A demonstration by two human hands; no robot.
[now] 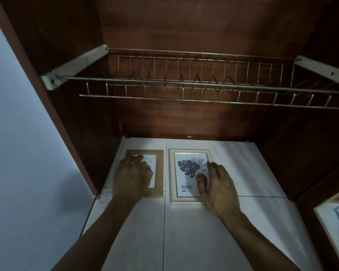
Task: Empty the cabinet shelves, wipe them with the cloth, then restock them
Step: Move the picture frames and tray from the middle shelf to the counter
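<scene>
Two picture frames lie flat on the white tiled surface (243, 169) under the brown cabinet. The brown cork-like frame (159, 173) is on the left; my left hand (132, 177) lies on top of it, fingers bent over its printed card. The cream beaded frame (186, 173) with a dark leaf print lies beside it on the right. My right hand (217, 188) rests on that frame's right edge, thumb on the glass and fingers stretched along the side. No cloth is in view.
A wire dish rack (184, 83) spans the cabinet (204, 26) above, with nothing on it. A pale wall (18, 153) stands to the left. At the far right edge another light-framed picture (337, 222) leans partly in view.
</scene>
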